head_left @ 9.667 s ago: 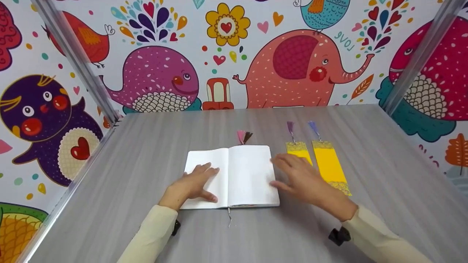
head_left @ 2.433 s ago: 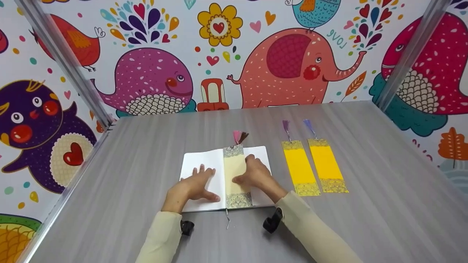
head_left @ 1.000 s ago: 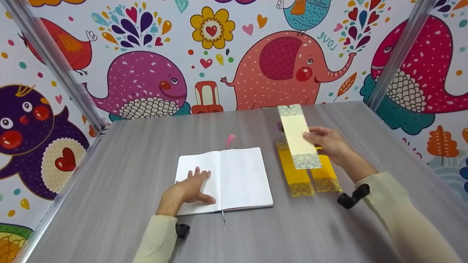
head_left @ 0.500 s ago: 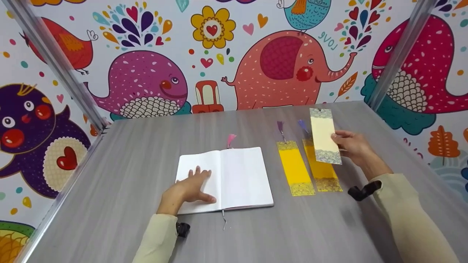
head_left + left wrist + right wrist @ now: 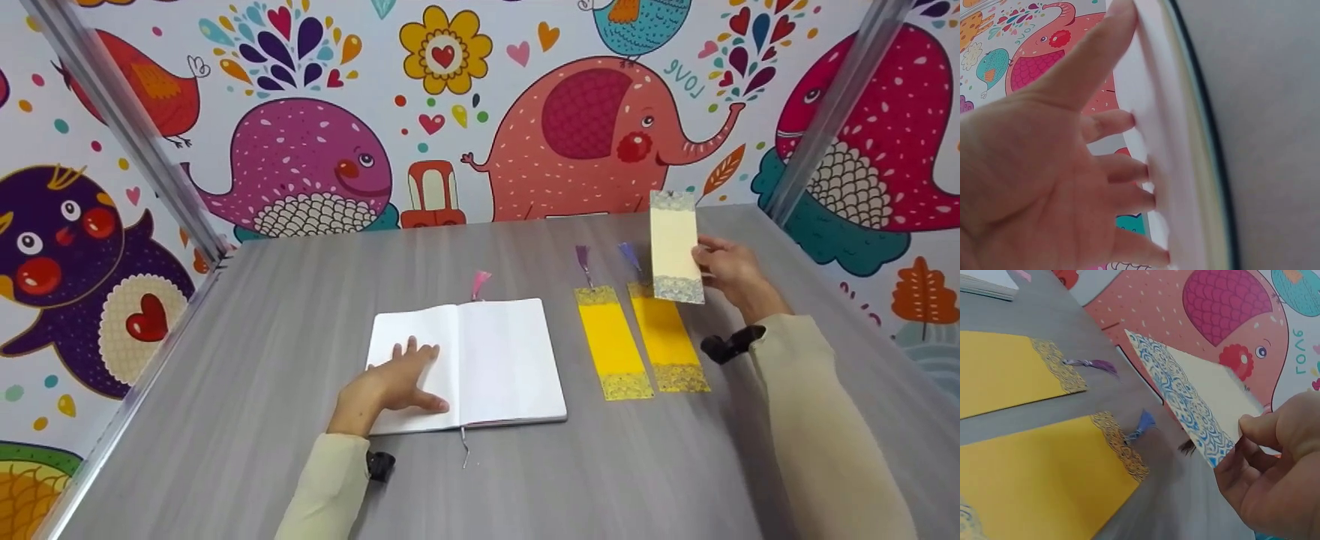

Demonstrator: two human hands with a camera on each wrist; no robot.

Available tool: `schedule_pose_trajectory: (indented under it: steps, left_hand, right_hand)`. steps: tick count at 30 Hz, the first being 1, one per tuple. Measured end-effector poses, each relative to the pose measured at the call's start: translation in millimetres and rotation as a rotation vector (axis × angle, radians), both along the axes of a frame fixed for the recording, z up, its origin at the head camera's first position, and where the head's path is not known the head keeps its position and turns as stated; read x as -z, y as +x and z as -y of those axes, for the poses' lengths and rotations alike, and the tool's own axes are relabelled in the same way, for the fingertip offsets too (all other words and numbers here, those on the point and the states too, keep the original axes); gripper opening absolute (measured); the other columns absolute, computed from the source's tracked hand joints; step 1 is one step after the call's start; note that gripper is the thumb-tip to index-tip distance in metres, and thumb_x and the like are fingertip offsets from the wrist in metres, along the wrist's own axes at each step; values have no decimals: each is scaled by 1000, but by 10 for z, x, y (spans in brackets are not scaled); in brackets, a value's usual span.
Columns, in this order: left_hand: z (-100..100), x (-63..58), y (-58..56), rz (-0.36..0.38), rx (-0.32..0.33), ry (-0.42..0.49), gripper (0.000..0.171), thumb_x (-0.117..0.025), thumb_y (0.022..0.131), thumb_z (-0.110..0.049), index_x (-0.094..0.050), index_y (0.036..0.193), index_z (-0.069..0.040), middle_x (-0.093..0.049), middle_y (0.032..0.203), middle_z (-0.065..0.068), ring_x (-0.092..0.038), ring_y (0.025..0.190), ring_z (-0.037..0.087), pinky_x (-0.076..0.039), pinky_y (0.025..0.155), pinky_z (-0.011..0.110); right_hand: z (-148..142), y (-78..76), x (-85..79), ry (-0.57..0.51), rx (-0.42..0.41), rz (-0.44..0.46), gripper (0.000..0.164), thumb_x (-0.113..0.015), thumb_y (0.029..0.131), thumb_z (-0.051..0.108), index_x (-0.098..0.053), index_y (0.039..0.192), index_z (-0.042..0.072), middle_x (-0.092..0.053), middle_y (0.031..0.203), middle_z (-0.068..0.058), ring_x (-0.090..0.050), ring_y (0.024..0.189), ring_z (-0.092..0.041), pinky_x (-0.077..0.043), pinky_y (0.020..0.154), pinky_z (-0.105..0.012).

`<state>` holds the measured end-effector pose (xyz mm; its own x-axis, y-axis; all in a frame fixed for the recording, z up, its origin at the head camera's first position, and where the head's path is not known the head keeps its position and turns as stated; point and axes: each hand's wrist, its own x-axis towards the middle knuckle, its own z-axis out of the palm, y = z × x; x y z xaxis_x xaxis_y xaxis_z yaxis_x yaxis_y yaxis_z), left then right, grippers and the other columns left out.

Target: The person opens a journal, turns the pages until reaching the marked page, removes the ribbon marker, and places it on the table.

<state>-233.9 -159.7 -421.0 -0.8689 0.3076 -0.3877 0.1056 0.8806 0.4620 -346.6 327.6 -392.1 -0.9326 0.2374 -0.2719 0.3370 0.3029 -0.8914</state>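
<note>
from where i stand, the person's right hand [image 5: 735,276] holds the cream bookmark [image 5: 675,244] up in the air, above the counter [image 5: 247,360]. this grip is brought together — the thumb is on the face of the card, the fingers are behind it, and they pinch its right edge. the bookmark has a lace pattern at both ends, and a dark tassel [image 5: 1186,448] shows just past its edge.

the left hand [image 5: 391,384] rests on the left page of the book [image 5: 510,360], which is spread flat. this grip is wide, the fingers apart and holding nothing. a pink tassel [image 5: 481,283] shows at the far edge of the book, and a thin ribbon [image 5: 465,450] comes out at the near edge.

to the right of the book lie two yellow bookmarks [image 5: 611,334], side by side but not touching — one with a purple tassel [image 5: 583,258], the other with a blue tassel [image 5: 628,256].
</note>
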Motion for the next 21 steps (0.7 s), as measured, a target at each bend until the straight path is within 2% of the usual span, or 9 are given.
schedule_pose_trajectory:
  steps: [4,10,17,21]
  left_hand:
    - [0,-3,-12,-2,4,-4,98,-81,84,-35,-24,159,-8,-3,166,27,-1,154,48,-9,116,76]
    - [9,-23,-13,-6,-4,-6,98,-81,84,-34,-25,159,-8,-4,166,27,-2,154,48,-10,116,77]
    - [31,-35,7,-6,-11,-16,99,-81,83,-36,-24,160,-9,-4,166,27,-2,154,48,-11,115,78]
    - [33,-22,9,-8,-15,-8,99,-81,83,-36,-24,160,-9,-4,166,26,-3,154,48,-10,115,77]
  right_hand:
    - [-70,-26,33,34,39,-5,55,-42,107,32,-29,159,17,-47,148,-9,-55,116,-22,-44,115,-37]
    - [-219,39,180,72,74,92,54,-45,107,27,-32,157,13,-41,156,-16,-50,125,-29,-41,118,-41]
    - [-410,245,255,114,-32,161,58,-47,106,28,-30,157,6,-32,160,-23,-45,127,-32,-39,118,-46]
    - [-513,383,284,150,-84,189,60,-48,105,30,-31,156,3,-30,159,-26,-43,125,-33,-46,105,-39]
